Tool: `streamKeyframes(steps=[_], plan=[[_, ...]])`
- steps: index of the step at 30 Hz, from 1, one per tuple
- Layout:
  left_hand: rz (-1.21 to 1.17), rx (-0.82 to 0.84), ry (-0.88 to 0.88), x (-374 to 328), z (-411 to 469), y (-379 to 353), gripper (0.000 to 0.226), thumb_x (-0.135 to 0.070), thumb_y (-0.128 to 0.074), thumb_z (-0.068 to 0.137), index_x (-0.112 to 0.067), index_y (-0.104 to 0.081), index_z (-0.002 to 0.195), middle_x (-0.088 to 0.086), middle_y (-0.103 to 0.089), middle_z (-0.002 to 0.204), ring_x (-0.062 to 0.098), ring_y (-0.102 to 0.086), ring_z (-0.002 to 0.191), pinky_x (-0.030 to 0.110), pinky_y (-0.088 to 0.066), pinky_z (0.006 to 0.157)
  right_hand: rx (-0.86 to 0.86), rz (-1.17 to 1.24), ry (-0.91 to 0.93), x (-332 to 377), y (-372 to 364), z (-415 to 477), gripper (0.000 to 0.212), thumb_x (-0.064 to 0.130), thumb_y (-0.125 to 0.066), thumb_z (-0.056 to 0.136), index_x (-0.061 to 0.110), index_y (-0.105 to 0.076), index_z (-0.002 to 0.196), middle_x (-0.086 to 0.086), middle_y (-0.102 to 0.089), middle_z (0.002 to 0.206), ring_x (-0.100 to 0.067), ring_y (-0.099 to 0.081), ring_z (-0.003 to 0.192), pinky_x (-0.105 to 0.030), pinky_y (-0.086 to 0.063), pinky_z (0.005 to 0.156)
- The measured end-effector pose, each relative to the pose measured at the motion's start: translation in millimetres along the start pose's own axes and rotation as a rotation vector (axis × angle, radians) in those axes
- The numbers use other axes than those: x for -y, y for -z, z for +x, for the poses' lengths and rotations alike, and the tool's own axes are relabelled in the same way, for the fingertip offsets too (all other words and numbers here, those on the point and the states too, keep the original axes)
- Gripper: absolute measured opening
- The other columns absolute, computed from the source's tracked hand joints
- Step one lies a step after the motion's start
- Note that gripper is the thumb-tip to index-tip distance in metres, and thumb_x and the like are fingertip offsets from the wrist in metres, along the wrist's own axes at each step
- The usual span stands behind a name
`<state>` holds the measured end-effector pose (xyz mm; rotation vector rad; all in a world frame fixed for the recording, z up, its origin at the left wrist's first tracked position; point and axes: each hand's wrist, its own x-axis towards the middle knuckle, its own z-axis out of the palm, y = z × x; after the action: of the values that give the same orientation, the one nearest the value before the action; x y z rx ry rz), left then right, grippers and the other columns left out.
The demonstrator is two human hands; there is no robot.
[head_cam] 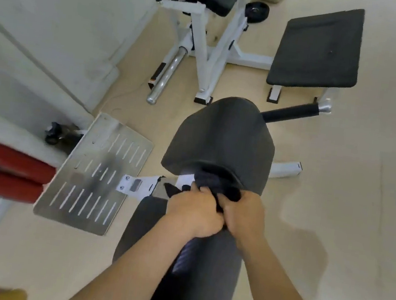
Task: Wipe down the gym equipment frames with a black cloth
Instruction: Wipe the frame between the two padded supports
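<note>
The black cloth is bunched up between the two black pads of the machine in front of me. My left hand and my right hand sit side by side, fingers curled into the cloth, both gripping it. The cloth lies against the white frame where it passes under the upper black pad. A lower black pad runs beneath my forearms. Most of the frame under my hands is hidden.
A slotted metal footplate lies to the left, red padded rollers beyond it. A second white-framed machine with a chrome bar and a flat black bench pad stands ahead. Handle sticks out right.
</note>
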<state>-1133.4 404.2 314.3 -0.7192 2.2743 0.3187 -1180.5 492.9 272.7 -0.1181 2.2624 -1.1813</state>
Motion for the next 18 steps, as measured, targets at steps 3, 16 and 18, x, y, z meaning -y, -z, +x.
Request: streamKeyframes(steps=[3, 16, 18], plan=[[0.217, -0.15, 0.105, -29, -14, -13, 0.069, -0.046, -0.041, 0.094, -0.002, -0.026, 0.145, 0.022, -0.023, 0.153, 0.034, -0.044, 0.127, 0.042, -0.036, 0.099, -0.031, -0.051, 0.107, -17, 30, -9, 0.026, 0.022, -0.064, 0.084, 0.023, -0.051, 0.062, 0.0, -0.061, 0.068, -0.023, -0.057, 0.068, -0.03, -0.035, 0.054], [0.018, -0.577, 0.104, -28, -4, -25, 0.022, -0.024, -0.041, 0.094, -0.03, -0.053, 0.112, -0.008, -0.063, 0.112, 0.021, -0.064, 0.091, 0.032, -0.048, 0.066, 0.51, -0.06, 0.453, -37, 22, -4, 0.048, 0.016, -0.038, 0.101, 0.023, -0.032, 0.148, 0.008, -0.035, 0.141, -0.011, -0.035, 0.133, -0.016, -0.023, 0.106], [-0.09, -0.657, 0.158, -26, -2, -29, 0.021, -0.025, -0.044, 0.091, -0.03, -0.055, 0.108, -0.009, -0.063, 0.105, 0.021, -0.063, 0.084, 0.034, -0.052, 0.065, 0.532, -0.08, 0.474, -41, 12, 2, 0.051, 0.014, -0.039, 0.1, 0.023, -0.028, 0.149, 0.001, -0.03, 0.144, -0.013, -0.033, 0.133, -0.01, -0.019, 0.102]])
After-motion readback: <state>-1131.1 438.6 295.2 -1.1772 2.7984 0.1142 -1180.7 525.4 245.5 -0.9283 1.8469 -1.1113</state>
